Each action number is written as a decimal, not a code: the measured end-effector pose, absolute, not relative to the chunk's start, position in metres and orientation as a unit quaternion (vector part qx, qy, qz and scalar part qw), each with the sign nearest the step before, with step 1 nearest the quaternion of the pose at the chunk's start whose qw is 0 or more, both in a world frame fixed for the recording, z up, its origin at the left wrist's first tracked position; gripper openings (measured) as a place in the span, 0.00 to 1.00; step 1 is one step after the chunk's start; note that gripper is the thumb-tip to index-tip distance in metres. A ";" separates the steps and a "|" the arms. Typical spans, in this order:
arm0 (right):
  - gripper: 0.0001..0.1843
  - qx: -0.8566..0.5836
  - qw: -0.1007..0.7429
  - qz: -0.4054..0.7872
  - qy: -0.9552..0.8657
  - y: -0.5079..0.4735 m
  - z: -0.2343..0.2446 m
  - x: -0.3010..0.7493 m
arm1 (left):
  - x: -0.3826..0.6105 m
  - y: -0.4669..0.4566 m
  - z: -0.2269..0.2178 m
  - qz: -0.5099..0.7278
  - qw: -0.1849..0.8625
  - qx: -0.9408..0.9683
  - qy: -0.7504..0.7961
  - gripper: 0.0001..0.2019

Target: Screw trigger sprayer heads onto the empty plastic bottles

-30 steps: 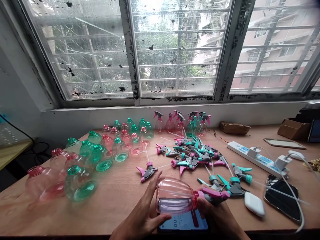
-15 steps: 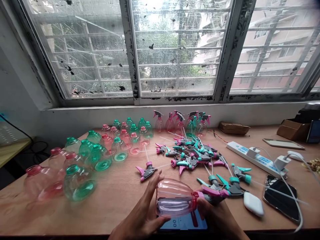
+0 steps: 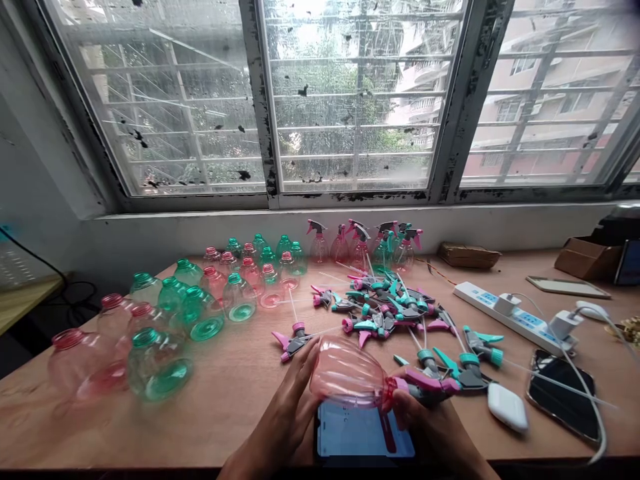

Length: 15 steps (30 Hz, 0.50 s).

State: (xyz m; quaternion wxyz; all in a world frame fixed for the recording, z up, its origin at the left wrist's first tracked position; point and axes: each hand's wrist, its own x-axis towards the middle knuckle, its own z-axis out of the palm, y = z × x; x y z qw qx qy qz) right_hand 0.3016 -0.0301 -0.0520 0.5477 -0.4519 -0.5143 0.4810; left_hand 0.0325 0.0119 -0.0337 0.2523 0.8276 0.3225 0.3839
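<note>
I hold a clear pink spray bottle (image 3: 347, 373) on its side above a lit phone (image 3: 363, 437) at the table's near edge. My left hand (image 3: 285, 417) cups the bottle's base end, fingers stretched along it. My right hand (image 3: 433, 433) grips the pink and grey trigger head (image 3: 425, 387) at the bottle's neck. A heap of loose pink and teal trigger heads (image 3: 390, 310) lies just beyond the bottle.
Several empty pink and teal bottles (image 3: 165, 327) stand at the left. Finished spray bottles (image 3: 363, 243) line the back wall. A power strip (image 3: 515, 313), a white case (image 3: 507, 407) and a dark phone (image 3: 565, 393) lie at the right. Cardboard boxes (image 3: 585, 257) sit far right.
The bottle's base end has lifted and tilted away, uncovering more of the phone screen. My left fingers moved from under the bottle to its side. The right hand keeps its hold.
</note>
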 end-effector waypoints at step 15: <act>0.23 -0.478 0.549 0.480 -0.490 -0.031 -0.049 0.301 | 0.028 0.015 -0.032 0.421 0.214 0.831 0.294 0.31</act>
